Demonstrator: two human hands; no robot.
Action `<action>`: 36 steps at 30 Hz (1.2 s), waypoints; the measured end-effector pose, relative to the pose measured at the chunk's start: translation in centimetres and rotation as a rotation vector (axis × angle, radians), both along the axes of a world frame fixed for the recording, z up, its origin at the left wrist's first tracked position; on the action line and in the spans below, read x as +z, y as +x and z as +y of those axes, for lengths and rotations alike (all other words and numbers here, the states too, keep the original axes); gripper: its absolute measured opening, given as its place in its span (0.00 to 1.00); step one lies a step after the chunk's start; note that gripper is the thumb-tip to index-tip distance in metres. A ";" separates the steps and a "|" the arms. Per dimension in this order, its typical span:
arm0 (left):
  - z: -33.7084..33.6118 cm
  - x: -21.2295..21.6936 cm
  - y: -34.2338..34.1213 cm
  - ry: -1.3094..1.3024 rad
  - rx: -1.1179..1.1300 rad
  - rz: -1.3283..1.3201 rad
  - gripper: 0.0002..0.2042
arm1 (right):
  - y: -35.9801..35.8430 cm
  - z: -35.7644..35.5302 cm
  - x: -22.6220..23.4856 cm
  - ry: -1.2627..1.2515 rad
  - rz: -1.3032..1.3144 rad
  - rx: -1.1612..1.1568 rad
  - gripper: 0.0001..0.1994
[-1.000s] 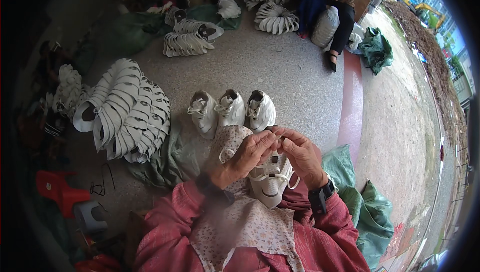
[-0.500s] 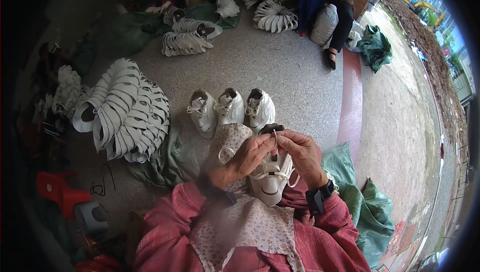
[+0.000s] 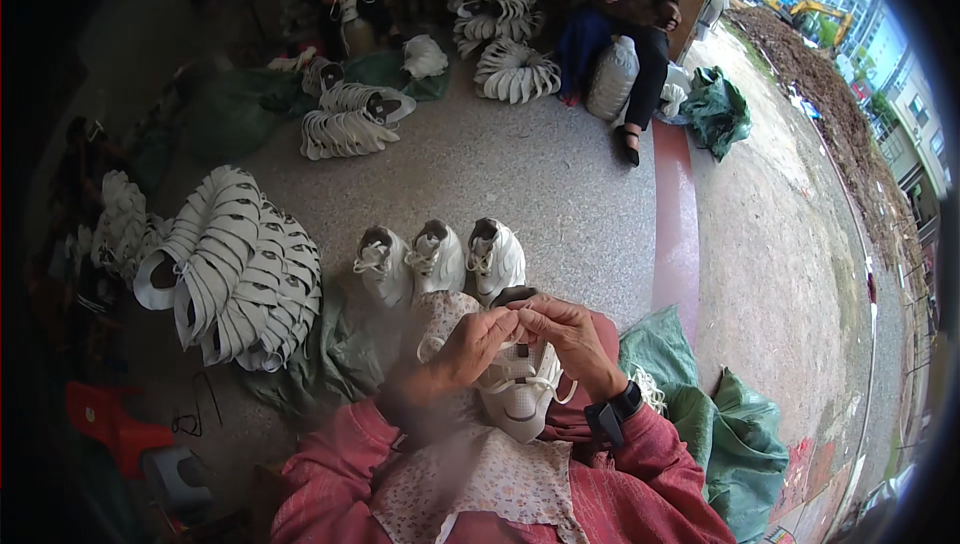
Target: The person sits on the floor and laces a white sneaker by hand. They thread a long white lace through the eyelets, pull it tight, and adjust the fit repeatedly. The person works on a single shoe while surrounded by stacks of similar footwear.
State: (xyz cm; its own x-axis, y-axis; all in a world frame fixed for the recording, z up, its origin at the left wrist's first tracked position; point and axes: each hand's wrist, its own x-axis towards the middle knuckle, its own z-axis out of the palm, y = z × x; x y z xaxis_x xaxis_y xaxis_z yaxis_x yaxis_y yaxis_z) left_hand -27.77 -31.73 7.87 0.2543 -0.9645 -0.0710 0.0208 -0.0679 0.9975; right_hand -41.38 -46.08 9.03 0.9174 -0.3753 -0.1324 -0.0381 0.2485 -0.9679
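A white shoe upper (image 3: 518, 396) with laces rests on my lap, over a flowered apron (image 3: 470, 484). My left hand (image 3: 468, 346) and my right hand (image 3: 568, 334) meet just above it, fingertips pinched together on a white lace at the shoe's top. A dark watch sits on my right wrist. Three finished white shoes (image 3: 436, 260) stand in a row on the floor just beyond my hands.
A big stack of white shoe uppers (image 3: 232, 269) lies to the left, with more stacks (image 3: 350, 119) at the back. Two people (image 3: 630, 4) sit at the far side. Green sacks (image 3: 715, 419) lie at my right. A red stool (image 3: 110, 424) stands at the lower left.
My hands have drawn closer together over the shoe's top, and their fingers have shifted along the lace. The shoe stays on my lap.
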 end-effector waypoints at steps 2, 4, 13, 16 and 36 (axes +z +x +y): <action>0.1 0.9 0.3 0.050 -0.053 0.082 0.19 | -0.1 0.1 0.6 0.083 0.013 0.022 0.14; 0.1 1.5 0.4 0.086 -0.079 0.160 0.20 | 0.1 0.1 0.3 0.108 -0.021 0.020 0.13; 0.2 2.6 0.4 0.022 -0.085 0.145 0.22 | 0.6 -0.2 -0.3 0.313 0.014 -0.028 0.09; 0.2 2.2 0.3 0.006 -0.073 0.121 0.22 | 0.5 -0.2 -0.2 0.320 0.012 -0.006 0.09; -0.5 0.1 -0.6 -0.285 0.390 -0.266 0.08 | 1.5 -2.0 -1.2 0.582 -0.067 -0.016 0.06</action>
